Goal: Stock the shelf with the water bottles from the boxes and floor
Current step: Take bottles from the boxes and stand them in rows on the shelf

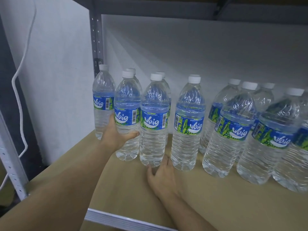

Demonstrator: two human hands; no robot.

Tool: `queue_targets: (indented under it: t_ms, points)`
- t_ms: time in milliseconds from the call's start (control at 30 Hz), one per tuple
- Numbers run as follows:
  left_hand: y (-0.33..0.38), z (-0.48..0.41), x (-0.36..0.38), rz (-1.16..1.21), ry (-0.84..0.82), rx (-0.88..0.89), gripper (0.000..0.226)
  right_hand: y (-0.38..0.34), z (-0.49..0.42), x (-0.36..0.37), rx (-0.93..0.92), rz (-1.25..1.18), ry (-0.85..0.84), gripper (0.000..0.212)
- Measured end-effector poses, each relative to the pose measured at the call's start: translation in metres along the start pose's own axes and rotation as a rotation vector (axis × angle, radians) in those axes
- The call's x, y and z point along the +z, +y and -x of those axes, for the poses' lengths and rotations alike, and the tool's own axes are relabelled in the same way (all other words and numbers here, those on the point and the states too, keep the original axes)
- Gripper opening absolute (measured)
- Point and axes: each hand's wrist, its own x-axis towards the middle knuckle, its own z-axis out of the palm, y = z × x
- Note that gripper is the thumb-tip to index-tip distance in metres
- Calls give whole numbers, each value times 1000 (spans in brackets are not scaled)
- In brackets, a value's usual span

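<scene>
Several clear water bottles with blue Waig labels and white caps stand upright on the brown shelf board (126, 185). My left hand (116, 135) grips the second bottle from the left (127, 117), thumb across its front below the label. My right hand (160, 175) is wrapped round the base of the neighbouring bottle (154, 120), thumb on its left and fingers behind it on its right. Another bottle (187, 124) stands apart to the right. A tighter group of bottles (233, 130) fills the right side.
A grey metal upright (97, 45) stands at the shelf's back left corner, another perforated post (10, 162) at the front left. A white cable (18, 90) hangs down the left wall. The upper shelf beam (166, 7) runs overhead. The metal front lip (126, 219) edges the board.
</scene>
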Motion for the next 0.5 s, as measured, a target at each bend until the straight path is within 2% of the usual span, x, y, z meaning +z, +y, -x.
queue_targets:
  t_ms: [300, 500]
  points:
    - [3, 1, 0, -10, -13, -18, 104, 0, 0, 0, -10, -8, 13, 74]
    - [-1, 8, 1, -52, -21, -37, 110, -1, 0, 0, -6, -11, 13, 76]
